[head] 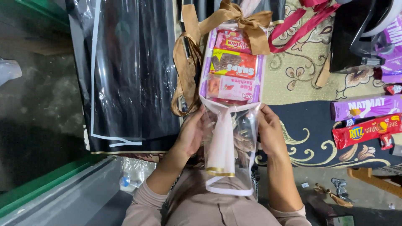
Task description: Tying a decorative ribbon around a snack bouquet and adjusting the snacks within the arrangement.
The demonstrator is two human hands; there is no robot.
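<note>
Both hands, left hand [190, 136] and right hand [270, 134], grip the snack bouquet [232, 62] by its clear wrap [230, 142]. Fingers curl closed around it, seemingly gathering the stem. Next likely needs binding with the gold ribbon [186, 71].

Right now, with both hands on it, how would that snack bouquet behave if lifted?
The snack bouquet is probably top-heavy: its packets sit above the narrow wrapped stem between left hand and right hand. The clear wrap looks thin, likely slippery and crinkly.

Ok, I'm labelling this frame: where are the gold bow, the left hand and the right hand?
gold bow [243, 17], head view, on its knot.
left hand [190, 134], head view, back of the hand.
right hand [269, 133], head view, back of the hand.
</note>
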